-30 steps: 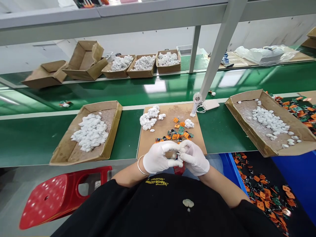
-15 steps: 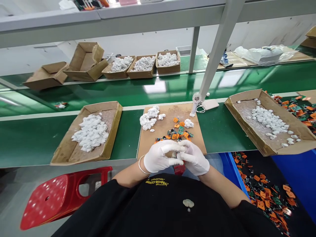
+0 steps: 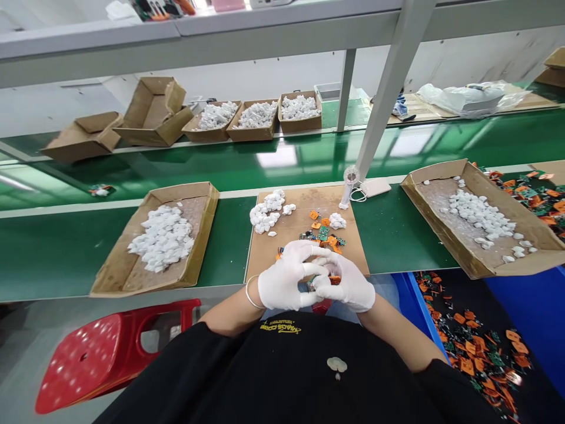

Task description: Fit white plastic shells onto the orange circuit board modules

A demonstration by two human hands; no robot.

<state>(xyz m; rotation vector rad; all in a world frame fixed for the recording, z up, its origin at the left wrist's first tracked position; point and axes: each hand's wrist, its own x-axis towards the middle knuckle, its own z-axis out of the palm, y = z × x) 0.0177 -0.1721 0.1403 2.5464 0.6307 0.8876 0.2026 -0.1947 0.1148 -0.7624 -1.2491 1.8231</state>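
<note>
My left hand (image 3: 286,276) and my right hand (image 3: 345,284), both in white gloves, meet above the front edge of a brown cardboard sheet (image 3: 291,228). Between their fingers they hold a small green circuit board (image 3: 312,285) with an orange part (image 3: 335,280) beside it, partly hidden by the gloves. Just beyond my fingers lies a loose heap of orange and green circuit parts (image 3: 323,234). White moulded pieces (image 3: 265,211) lie in a heap at the sheet's far left, and a smaller group (image 3: 338,221) lies to the right.
Open cardboard trays of white pieces (image 3: 207,224) (image 3: 459,179) stand on the green conveyor belt (image 3: 229,253) at both sides. A small fan (image 3: 351,182) stands beyond the sheet. A red stool (image 3: 79,362) is at lower left, and a blue bin (image 3: 424,312) with scattered parts is at lower right.
My hands have turned the held parts slightly, and my left fingers now arch higher over them. The view has shifted slightly; the surrounding objects stay in place.
</note>
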